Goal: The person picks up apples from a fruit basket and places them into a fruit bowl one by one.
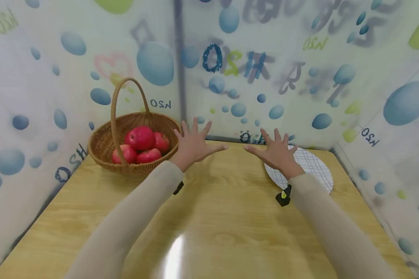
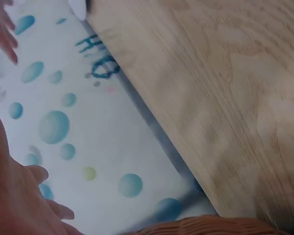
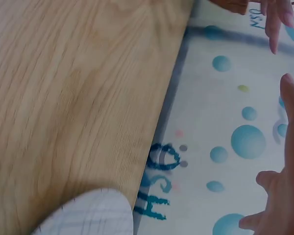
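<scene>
Both hands are held out over the table with fingers spread, and neither holds anything. My left hand (image 1: 193,145) is just right of a wicker basket (image 1: 101,145) with a tall arched handle; its wrist overlaps the rim in the head view. Inside the basket lie several red apples (image 1: 141,138). My right hand (image 1: 277,153) is in front of a white oval plate (image 1: 314,166) with a dark crossed-line pattern, hiding part of it. The thumbs point toward each other across a gap. In the right wrist view the plate's edge (image 3: 93,213) shows at the bottom.
The wooden table (image 1: 223,217) fills the lower view, with a glare spot near its front. Walls (image 1: 230,104) printed with blue and green bubbles and lettering close it in at the back and on both sides. Basket at back left, plate at back right.
</scene>
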A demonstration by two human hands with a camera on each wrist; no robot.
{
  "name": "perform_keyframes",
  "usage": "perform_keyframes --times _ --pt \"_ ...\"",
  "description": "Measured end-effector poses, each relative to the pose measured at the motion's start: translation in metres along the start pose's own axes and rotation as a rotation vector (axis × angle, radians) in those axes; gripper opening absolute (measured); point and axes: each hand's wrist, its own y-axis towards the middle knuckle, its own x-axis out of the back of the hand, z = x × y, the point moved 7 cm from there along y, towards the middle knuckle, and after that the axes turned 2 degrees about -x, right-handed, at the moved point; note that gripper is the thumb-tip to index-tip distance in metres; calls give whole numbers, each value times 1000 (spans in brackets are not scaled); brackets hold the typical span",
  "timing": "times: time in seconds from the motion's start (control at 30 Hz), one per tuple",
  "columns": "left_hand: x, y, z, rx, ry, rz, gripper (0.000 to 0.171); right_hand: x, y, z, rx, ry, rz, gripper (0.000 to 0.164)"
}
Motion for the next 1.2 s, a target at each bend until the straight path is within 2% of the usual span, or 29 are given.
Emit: perform_keyframes --times 0.13,0.33,0.4,0.53,0.6,0.7,0.77,0.83,0.97,1.07,1.2 --pt "3 -23 -8 -81 -16 -41 105 -6 -6 6 43 76 -36 105" --pt "15 -73 -20 -226 -100 -126 102 -14 -20 19 102 225 -105 95" --pt "22 -89 -22 -276 -172 -173 99 -17 -23 25 125 294 -135 90" --pt "35 -118 -16 -366 -349 -313 89 -26 -27 41 191 446 -173 79" --pt "41 -131 -10 -390 -420 -398 85 -31 -28 52 220 518 -179 75" --pt "55 -149 1 -426 -478 -559 79 -39 -29 67 245 621 -170 68" --pt "68 -160 8 -468 -504 -699 73 -43 -30 77 254 682 -159 65" --pt "82 -172 17 -527 -545 -869 65 -44 -32 86 275 721 -160 66" --pt "107 -192 37 -600 -622 -1184 52 -45 -37 101 339 742 -188 72" --pt "120 -203 54 -545 -661 -1343 40 -45 -40 111 374 789 -184 71" --pt "137 -213 77 -387 -680 -1444 35 -46 -40 125 398 869 -151 67"
